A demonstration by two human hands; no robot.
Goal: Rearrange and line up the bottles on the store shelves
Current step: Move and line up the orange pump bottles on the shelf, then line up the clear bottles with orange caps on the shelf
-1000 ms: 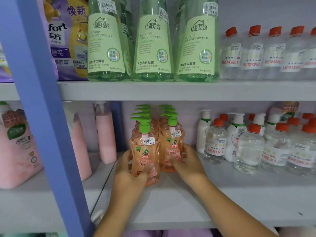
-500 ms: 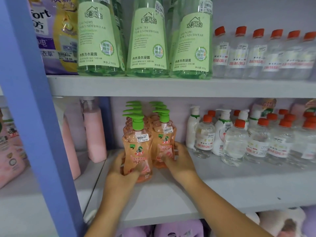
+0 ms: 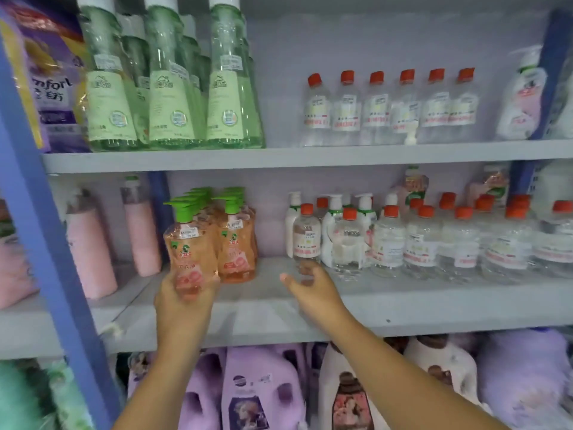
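Note:
Two rows of orange pump bottles with green pumps stand on the grey middle shelf point(image 3: 266, 308). My left hand point(image 3: 183, 301) grips the front orange pump bottle point(image 3: 189, 243) of the left row around its base. The front bottle of the right row point(image 3: 236, 246) stands free beside it. My right hand point(image 3: 310, 285) hovers with fingers spread and holding nothing, just in front of a clear bottle with a red cap point(image 3: 306, 234) at the left end of a group of clear bottles.
Tall green bottles point(image 3: 169, 88) and clear red-capped bottles point(image 3: 390, 110) line the upper shelf. Pink bottles point(image 3: 141, 231) stand left of the orange ones, beyond a blue upright post point(image 3: 46, 231). White pump bottles point(image 3: 331, 231) mix with the clear ones. Purple jugs point(image 3: 257, 389) fill the shelf below.
My right hand has let go of the right orange bottle and moved right toward the clear bottles. The left hand still grips the left orange bottle. The view has shifted right and back.

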